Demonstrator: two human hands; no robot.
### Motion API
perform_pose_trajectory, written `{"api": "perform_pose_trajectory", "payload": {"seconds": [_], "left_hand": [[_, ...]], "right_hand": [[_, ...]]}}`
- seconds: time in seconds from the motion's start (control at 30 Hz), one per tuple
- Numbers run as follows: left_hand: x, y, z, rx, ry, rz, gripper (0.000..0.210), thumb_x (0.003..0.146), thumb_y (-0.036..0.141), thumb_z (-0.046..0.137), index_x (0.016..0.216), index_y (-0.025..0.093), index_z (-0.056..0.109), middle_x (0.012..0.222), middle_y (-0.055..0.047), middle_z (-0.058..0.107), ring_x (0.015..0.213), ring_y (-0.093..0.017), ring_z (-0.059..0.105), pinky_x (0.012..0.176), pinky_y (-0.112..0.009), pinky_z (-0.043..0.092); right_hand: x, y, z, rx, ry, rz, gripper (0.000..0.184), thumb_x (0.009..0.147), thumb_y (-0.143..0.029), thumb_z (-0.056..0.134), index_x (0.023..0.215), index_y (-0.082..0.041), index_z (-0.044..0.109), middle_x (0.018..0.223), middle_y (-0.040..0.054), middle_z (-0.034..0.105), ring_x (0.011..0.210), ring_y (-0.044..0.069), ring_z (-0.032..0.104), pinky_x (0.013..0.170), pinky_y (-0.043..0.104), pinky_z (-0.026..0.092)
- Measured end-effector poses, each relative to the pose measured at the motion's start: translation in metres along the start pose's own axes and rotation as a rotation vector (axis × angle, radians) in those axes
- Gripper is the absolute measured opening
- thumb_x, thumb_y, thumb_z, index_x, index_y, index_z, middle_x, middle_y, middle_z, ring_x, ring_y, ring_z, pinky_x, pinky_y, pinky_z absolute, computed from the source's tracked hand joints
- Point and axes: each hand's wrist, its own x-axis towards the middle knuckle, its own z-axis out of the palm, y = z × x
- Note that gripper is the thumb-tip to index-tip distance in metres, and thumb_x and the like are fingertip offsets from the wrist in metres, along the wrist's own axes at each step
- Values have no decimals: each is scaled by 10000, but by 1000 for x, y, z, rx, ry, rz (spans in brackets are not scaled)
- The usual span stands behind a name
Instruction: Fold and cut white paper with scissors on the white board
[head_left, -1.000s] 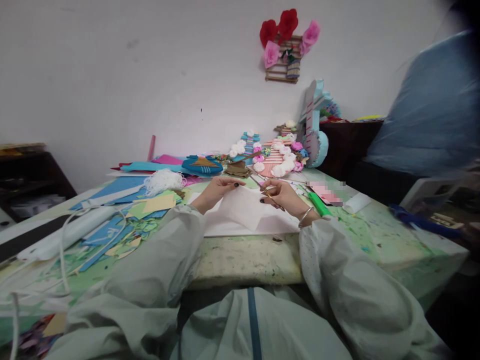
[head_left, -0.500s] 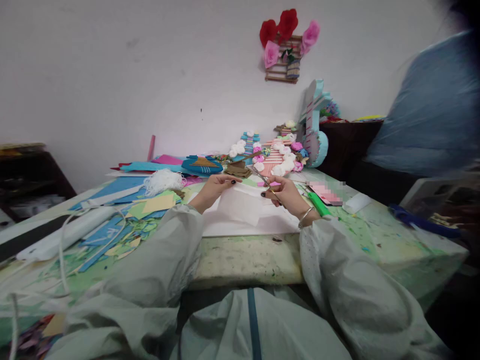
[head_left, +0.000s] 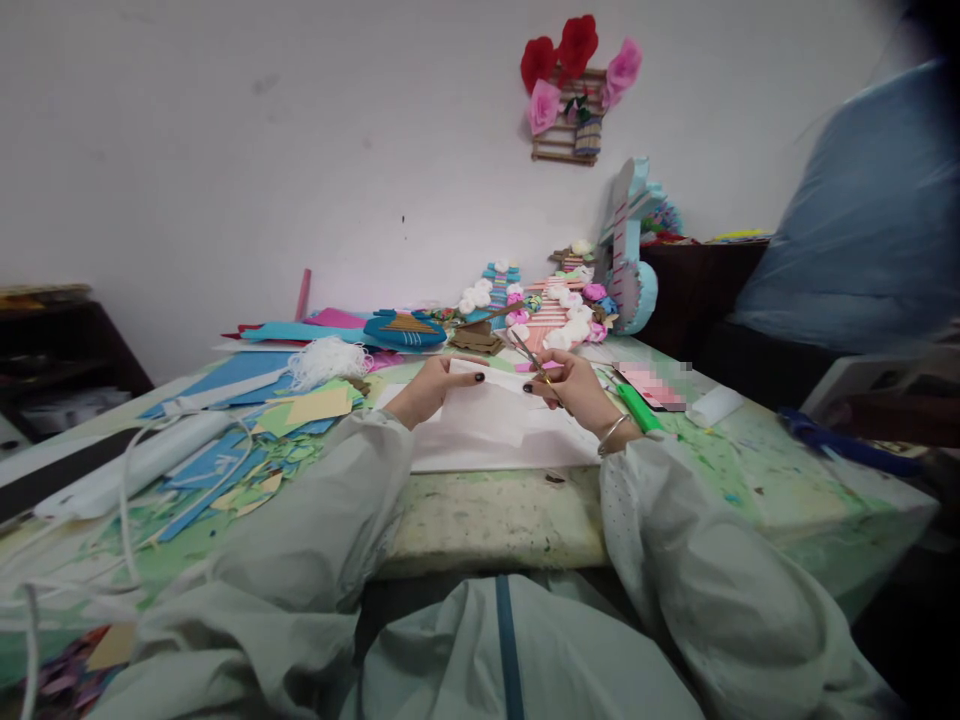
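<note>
Between thumb and fingers, my left hand (head_left: 439, 385) pinches the upper left part of a thin white sheet of paper (head_left: 487, 408), which hangs toward me. My right hand (head_left: 566, 380) is closed around a pair of scissors (head_left: 531, 350), blades pointing up and left, away from the paper's face. The right thumb and fingers are near the paper's right edge; whether they touch it I cannot tell. Under both hands lies a larger white sheet (head_left: 442, 458) flat on the table.
A green cutter (head_left: 637, 405) lies right of my right hand. Paper scraps (head_left: 285, 445), a white glue gun (head_left: 142, 465) with its cord, and white string (head_left: 328, 362) lie on the left. Decorated craft pieces (head_left: 555, 315) stand behind the hands. Blue-handled pliers (head_left: 847, 445) lie far right.
My left hand has turned, its thumb now over the front of the paper. The paper has shifted and stands flatter toward me. My right hand still holds the scissors, tilted slightly differently.
</note>
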Motion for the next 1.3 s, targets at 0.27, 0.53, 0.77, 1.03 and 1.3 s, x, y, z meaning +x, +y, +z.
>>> {"api": "perform_pose_trajectory", "payload": {"seconds": [0.27, 0.53, 0.77, 1.03, 1.3], "left_hand": [[2, 0, -4, 40, 94, 51, 299, 522, 271, 820, 748, 111, 709, 677, -49, 676, 590, -126, 597, 557, -229, 454], [-6, 11, 14, 261, 44, 81, 342, 607, 385, 752, 797, 104, 712, 681, -54, 669, 558, -135, 580, 500, -228, 428], [-8, 10, 33, 481, -150, 185, 411, 729, 488, 615, 813, 93, 695, 681, -31, 626, 565, -100, 513, 489, -190, 366], [-8, 5, 37, 722, -115, 312, 440, 807, 497, 489, 684, 100, 633, 556, 7, 495, 516, -89, 402, 463, -202, 267], [-9, 3, 39, 878, -70, 401, 393, 834, 430, 445, 621, 131, 585, 545, 12, 443, 552, -107, 353, 489, -222, 232]], "right_hand": [[0, 1, -1, -24, -24, 16, 363, 584, -308, 762, 832, -190, 524, 464, -80, 521, 339, 52, 385, 326, 159, 217], [6, -4, -5, 166, 135, -12, 452, 494, -332, 817, 795, -192, 512, 683, 2, 674, 655, 165, 665, 617, 257, 513], [0, -14, 6, 177, -1, -13, 463, 499, -331, 822, 807, -194, 505, 675, 7, 683, 676, 199, 679, 661, 311, 531], [0, -8, 10, 106, -32, -4, 430, 492, -281, 810, 792, -183, 519, 682, 0, 681, 628, 170, 663, 590, 267, 529], [-1, -9, 13, 87, -52, 24, 416, 503, -266, 799, 797, -188, 514, 662, -9, 669, 597, 155, 647, 560, 250, 515]]}}
